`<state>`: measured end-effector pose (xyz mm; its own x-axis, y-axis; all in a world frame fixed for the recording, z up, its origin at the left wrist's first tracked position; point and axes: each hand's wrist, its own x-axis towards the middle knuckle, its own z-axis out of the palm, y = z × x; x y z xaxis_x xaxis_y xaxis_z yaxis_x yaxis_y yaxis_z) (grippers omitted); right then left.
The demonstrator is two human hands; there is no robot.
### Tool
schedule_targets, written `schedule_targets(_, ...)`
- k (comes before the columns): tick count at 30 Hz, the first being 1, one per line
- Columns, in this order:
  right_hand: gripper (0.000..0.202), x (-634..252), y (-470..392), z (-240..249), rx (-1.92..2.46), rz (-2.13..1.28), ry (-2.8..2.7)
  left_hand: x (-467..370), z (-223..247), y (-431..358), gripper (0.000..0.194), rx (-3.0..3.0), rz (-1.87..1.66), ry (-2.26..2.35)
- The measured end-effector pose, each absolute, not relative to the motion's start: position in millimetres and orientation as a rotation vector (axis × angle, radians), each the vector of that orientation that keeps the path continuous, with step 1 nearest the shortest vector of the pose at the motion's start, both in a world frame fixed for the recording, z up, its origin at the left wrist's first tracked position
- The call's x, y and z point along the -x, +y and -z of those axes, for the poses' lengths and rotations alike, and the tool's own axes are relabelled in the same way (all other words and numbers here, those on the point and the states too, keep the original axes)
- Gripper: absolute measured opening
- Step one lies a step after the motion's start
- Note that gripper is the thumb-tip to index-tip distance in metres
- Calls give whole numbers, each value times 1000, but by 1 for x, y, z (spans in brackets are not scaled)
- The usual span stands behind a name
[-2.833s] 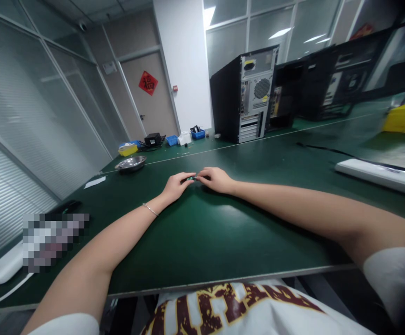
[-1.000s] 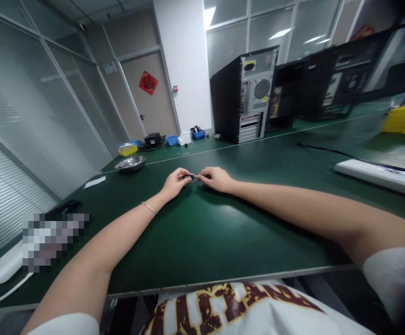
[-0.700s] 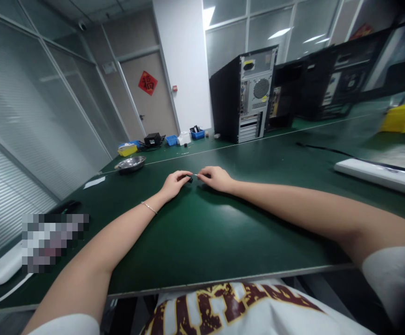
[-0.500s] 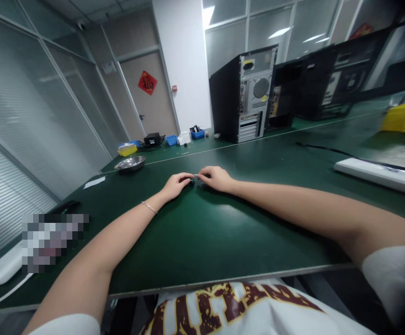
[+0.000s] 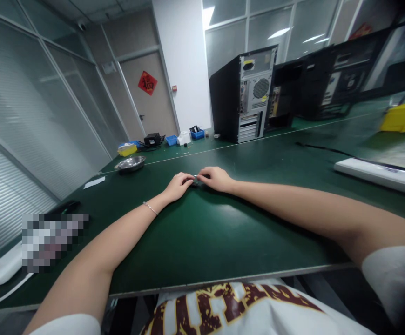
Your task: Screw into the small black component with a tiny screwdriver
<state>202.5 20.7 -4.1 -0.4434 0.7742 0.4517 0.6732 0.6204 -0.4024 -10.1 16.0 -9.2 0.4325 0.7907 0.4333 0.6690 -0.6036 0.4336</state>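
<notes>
Close together over the green table, my left hand and my right hand nearly meet at the fingertips. Between them shows a small dark piece, low by the tabletop, and above it a thin, pale glint too tiny to name. The left fingers are bent and pressed together at the dark piece; a thin bracelet circles that wrist. On the right, thumb and fingers pinch at the glint. My fingers hide most of what lies between them.
A metal bowl stands far left, near a paper strip. Small blue bins line the back. Computer towers rise behind my hands. To the right lie a white power strip with a black cable and a yellow bin.
My left hand has shifted very slightly, and the dark piece now shows a little farther right, between the hands. The right hand stays nearly in place.
</notes>
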Motion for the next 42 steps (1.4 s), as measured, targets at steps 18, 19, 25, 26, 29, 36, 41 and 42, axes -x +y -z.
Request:
schedule_targets(18,22,-200,25,6,1224,-78,-2353,13,19,25,23,-1987,-1226,1199)
schedule_targets(19,24,-199,24,5,1233,-76,-2361,14,21,27,23,-1905,-1246,1154)
schedule_targets(25,25,-197,24,5,1251,-40,-2401,22,23,34,49,-1763,-1231,1037)
schedule_targets(26,24,-197,24,5,1251,-35,-2399,23,23,34,53,-1756,-1223,1048)
schedule_targets(29,22,-197,25,5,1249,-34,-2395,26,23,35,60,-1713,-1213,1059)
schedule_targets(36,26,-195,21,4,1269,-59,-2383,26,21,34,59,-1717,-1190,1025)
schedule_targets(41,23,-193,23,3,1264,-10,-2420,25,19,31,46,-1771,-1159,1029)
schedule_targets(42,22,-193,23,3,1263,2,-2424,25,19,31,45,-1779,-1145,1037)
